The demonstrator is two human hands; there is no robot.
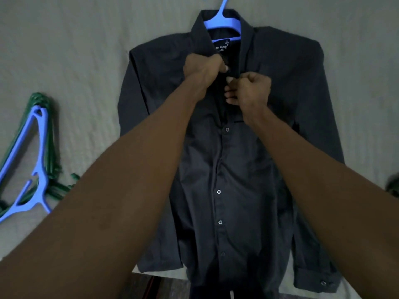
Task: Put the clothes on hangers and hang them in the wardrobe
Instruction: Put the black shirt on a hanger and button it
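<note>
A dark long-sleeved shirt (233, 169) is laid flat, front up, on a pale textured bedcover (86, 61), its hem reaching the near edge and its collar at the far end. The lower front is seen buttoned, small pale buttons running up the centre strip. Higher up, both hands are applied to the chest opening: the left hand (205, 69) is clenched on the cloth of one front edge, and the right hand (248, 89) is curled with fingertips pinched on the opposite edge; a button is probably being fastened there, though the dim light and dark cloth prevent this from being confirmed. Beyond the hands, a blue hanger (226, 22) of smooth moulded plastic is seated inside the collar, its hook projecting past it. To the left, spare hangers (36, 160), one blue over several green, are lying in a loose stack. The shirt is judged light, thin and limp, liable to crease and slide off smooth plastic; it is best lifted by the hanger's neck or hook, with the shoulders settled squarely first and the body allowed to fall straight.
</note>
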